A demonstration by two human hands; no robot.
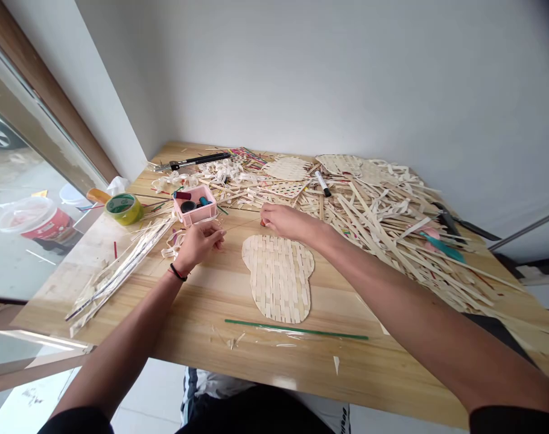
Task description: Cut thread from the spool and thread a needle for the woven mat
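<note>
My left hand (pixel 199 243) is closed in a pinch just in front of the pink basket (pixel 196 216), wearing a black band at the wrist. A thin thread (pixel 241 225) stretches from its fingers toward my right hand (pixel 280 219). That hand is closed around a small orange-brown spool (pixel 262 223), mostly hidden by the fingers, above the top edge of the woven piece (pixel 280 280). The woven piece is of pale flat strips, cut to a rounded, lobed outline, and lies flat on the table. Spools of thread (pixel 204 201) lie inside the basket.
Loose pale strips (pixel 383 235) pile up across the right and back of the wooden table (pixel 188 325). A marker (pixel 322 184) lies among them. Yellow-green tape (pixel 124 209) and bundled strips (pixel 120 271) are at left. A green strip (pixel 297 330) lies near the front.
</note>
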